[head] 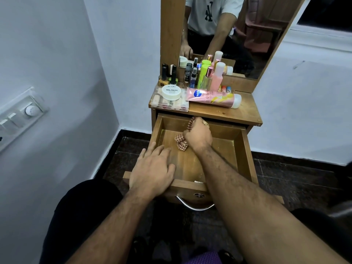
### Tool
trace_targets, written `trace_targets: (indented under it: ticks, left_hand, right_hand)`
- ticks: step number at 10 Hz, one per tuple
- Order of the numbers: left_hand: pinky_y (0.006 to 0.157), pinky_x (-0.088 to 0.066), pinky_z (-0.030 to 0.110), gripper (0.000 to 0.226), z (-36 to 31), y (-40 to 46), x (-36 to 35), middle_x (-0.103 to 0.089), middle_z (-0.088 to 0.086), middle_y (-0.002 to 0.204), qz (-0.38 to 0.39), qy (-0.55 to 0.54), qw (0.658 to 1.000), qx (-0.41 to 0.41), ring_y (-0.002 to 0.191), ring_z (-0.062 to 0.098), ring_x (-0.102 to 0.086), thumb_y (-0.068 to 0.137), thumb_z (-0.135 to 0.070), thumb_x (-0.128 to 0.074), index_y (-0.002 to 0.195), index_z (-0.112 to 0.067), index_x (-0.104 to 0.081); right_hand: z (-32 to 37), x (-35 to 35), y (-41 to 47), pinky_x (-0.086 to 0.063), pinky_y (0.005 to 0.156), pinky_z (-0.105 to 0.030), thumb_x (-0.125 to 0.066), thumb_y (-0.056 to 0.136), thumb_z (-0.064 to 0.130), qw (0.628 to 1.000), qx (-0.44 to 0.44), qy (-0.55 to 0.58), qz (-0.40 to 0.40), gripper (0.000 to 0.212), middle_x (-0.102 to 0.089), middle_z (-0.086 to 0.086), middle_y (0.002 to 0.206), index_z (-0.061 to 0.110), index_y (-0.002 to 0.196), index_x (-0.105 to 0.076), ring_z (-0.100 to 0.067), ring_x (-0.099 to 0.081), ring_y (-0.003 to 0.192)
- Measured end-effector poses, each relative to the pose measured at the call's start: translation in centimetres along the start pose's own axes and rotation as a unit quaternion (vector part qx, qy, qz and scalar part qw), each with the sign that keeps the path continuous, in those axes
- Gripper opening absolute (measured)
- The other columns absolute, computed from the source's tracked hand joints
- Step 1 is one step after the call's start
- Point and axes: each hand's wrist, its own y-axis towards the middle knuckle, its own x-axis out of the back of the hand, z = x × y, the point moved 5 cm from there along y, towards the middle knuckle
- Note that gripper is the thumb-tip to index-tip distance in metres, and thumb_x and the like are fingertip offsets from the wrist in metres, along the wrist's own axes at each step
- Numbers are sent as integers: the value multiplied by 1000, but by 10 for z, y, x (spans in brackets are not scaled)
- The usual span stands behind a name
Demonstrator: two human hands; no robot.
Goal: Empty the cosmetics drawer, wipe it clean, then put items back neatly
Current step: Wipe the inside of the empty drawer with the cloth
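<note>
**Hands in the open drawer; cosmetics on the tabletop**

Hands, left to right:
- Left hand (152,171): fingers straight and spread, palm down on the front left corner of the drawer (245,149), lying over its front rim. Holds nothing.
- Right hand (198,135): fingers curled tight round a red-and-white checked cloth (180,143), pressing it onto the drawer floor near the back wall. A fold of the cloth shows below the knuckles, another above them.

Drawer: wooden, pulled fully out, with only the cloth and the hands inside. A curved metal handle (192,205) and a keyhole (198,195) sit on its front panel.

Tabletop (245,114), left to right:
- Nail polish bottles (168,75), upright, at the back left.
- Clear plastic case (169,102) of small items, at the front left edge.
- White round tub (171,92) marked "NAIL POLISH", resting on the case.
- Small dark spray bottles (190,77), upright.
- Green-capped bottle (202,75), upright.
- Clear perfume bottle (207,78) with pink cap.
- Pink bottle (218,78) with pale cap.
- Pink tube (213,98), lying on its side, cap pointing right.
- Small tubes (225,89) behind the pink tube.

Mirror (238,35): stands behind the bottles.
</note>
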Motion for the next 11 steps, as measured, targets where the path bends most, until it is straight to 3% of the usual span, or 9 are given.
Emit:
trace_targets:
  ticks: [1,2,4,6,8,11]
  left_hand:
    - [124,-5,37,57,-1,0,0,-29,-4,160,-5,-2,1000,0,152,14,-8,96,-36,-35,152,-25,-32]
    - [124,-4,36,57,0,1,2,-30,-5,160,-14,-8,1000,2,152,12,-8,95,-35,-36,152,-25,-33]
    - [124,-4,36,58,-2,0,2,-31,-6,160,-14,-8,1000,-1,152,12,-9,95,-34,-36,152,-26,-32]
    - [124,-4,36,58,-2,0,2,-30,-9,160,-17,-8,1000,0,152,12,-8,95,-32,-37,152,-28,-32]
    - [124,-4,36,57,0,3,3,-31,-10,159,-18,-4,1000,0,151,10,-8,95,-31,-37,152,-28,-32]
    - [124,-6,35,57,-1,0,4,-31,-10,159,-24,-11,1000,8,151,9,-9,96,-30,-37,153,-26,-32]
  right_hand:
    - [23,-18,-5,-53,91,-37,-62,87,20,995,77,-37,47,55,-70,-11,114,19,139,-41,-34,-66,106]
    - [40,-32,-7,-54,87,-39,-52,88,11,984,137,-73,83,47,-69,-18,112,14,135,-43,-37,-65,103]
    - [47,-37,-6,-49,78,-36,-46,91,7,963,183,-166,106,42,-68,-15,112,13,132,-44,-34,-65,101]
    - [64,-42,-9,-48,85,-39,-37,101,11,945,226,-211,110,38,-66,-14,121,10,137,-47,-32,-62,110]
    - [66,-40,-11,-46,87,-38,-36,103,17,941,220,-222,127,32,-64,-15,122,8,126,-58,-34,-59,113]
    - [64,-25,-16,-52,93,-38,-53,96,23,941,179,-178,226,30,-68,-12,119,8,119,-66,-31,-63,109]
